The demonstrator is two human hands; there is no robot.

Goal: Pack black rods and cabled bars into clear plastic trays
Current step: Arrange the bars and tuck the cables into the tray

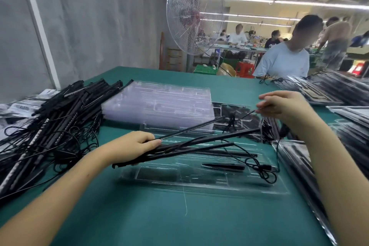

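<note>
The left hand (137,144) gripped a fanned bundle of black rods and bars (199,142) by its near end, fingers curled round it, holding it low over the clear tray (199,186) on the green table (179,221). The right hand (285,106), raised above the tray's far right corner, pinched a thin black cable (247,113) between thumb and fingertips. More cable hung in a loose coil (265,172) over the tray's right end, and 1 short black piece (223,166) already lay in a slot.

The step appeared to be drawing 1 cabled bar free of the bundle. It would go best with the cable kept taut and lifted clear of the other rods, the bar laid flat along its channel, and the coil tucked into a pocket, not across the rim.

The supply pile (50,118) lay to the left, and the stack of spare trays (159,102) sat beyond.
</note>
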